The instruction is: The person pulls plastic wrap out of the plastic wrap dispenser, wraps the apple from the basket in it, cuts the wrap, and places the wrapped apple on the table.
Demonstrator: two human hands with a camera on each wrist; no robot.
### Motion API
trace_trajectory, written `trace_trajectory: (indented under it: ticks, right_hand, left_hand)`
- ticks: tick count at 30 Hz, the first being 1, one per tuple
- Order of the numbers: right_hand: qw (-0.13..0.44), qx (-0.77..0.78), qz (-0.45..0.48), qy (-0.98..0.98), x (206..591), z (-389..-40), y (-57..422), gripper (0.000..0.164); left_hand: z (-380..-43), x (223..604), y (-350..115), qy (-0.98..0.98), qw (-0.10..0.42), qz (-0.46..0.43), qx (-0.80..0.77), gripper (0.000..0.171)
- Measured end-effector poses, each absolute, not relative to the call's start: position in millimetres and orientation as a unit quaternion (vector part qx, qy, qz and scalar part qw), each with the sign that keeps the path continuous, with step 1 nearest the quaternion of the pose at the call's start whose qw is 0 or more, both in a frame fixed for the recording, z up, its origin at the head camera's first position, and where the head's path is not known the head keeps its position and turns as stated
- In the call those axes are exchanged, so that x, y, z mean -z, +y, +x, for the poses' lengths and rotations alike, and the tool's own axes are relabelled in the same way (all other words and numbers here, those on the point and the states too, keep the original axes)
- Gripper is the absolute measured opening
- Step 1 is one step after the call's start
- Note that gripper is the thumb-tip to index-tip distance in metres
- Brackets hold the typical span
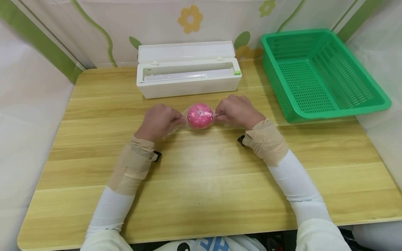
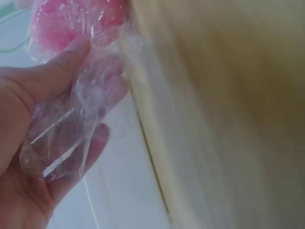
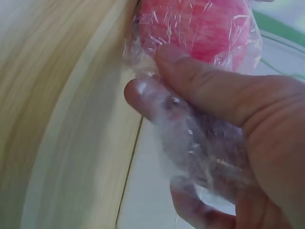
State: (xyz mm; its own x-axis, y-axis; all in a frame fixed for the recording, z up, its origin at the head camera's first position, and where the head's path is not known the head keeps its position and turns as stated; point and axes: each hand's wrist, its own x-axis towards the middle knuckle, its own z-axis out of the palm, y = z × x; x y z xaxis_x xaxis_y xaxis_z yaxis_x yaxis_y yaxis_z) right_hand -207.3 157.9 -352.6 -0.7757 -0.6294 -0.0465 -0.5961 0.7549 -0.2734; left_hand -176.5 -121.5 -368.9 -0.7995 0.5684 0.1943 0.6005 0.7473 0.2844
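A round pink-red fruit, apple-like [image 1: 200, 116], is wrapped in clear plastic film and held between both hands over the middle of the table. My left hand [image 1: 159, 121] pinches the gathered film on the fruit's left side; in the left wrist view the loose film [image 2: 62, 138] bunches across the palm, with the thumb near the fruit [image 2: 71, 24]. On the opposite side my right hand [image 1: 236, 111] pinches the other end of the film, which is drawn into a narrow twist. The right wrist view shows thumb and forefinger on the film [image 3: 190, 138] close under the fruit [image 3: 195, 28].
Behind the hands stands a white cling-film dispenser box [image 1: 191, 85] with its lid raised and a roll inside. A green plastic basket [image 1: 339, 113] stands at the back right of the wooden table [image 1: 201, 195]. A flowered curtain [image 1: 216, 21] hangs behind.
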Motion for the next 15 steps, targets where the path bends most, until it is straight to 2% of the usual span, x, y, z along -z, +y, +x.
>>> trace_trajectory:
  ticks: [2, 6, 9, 10, 11, 13, 15]
  right_hand:
    - [0.061, 0.119, -0.336, 0.932, 353.0, -207.2, 158.3, 0.009]
    - [0.054, 0.099, -0.329, 0.938, 354.4, -207.9, 161.1, 0.011]
    - [0.067, 0.078, -0.311, 0.945, 353.9, -207.2, 161.9, 0.033]
    - [0.075, 0.076, -0.306, 0.946, 353.9, -206.9, 161.6, 0.040]
    - [0.081, 0.073, -0.304, 0.946, 354.4, -206.8, 160.8, 0.040]
    - [0.089, 0.070, -0.307, 0.945, 355.7, -206.6, 158.2, 0.035]
    - [0.092, 0.071, -0.309, 0.944, 357.3, -206.3, 155.1, 0.026]
  left_hand:
    - [-176.0, 369.8, -119.4, -0.930, 0.057, -0.324, 0.162, 0.016]
    - [-176.9, 368.3, -122.4, -0.936, 0.021, -0.310, 0.166, 0.029]
    - [-177.9, 366.8, -126.6, -0.945, -0.014, -0.278, 0.170, 0.056]
    - [-177.9, 366.5, -126.9, -0.947, -0.019, -0.272, 0.169, 0.062]
    - [-178.1, 367.0, -126.6, -0.950, -0.021, -0.266, 0.161, 0.065]
    - [-177.8, 368.0, -123.5, -0.954, -0.018, -0.260, 0.149, 0.062]
    - [-177.5, 369.7, -118.5, -0.956, -0.003, -0.258, 0.138, 0.047]
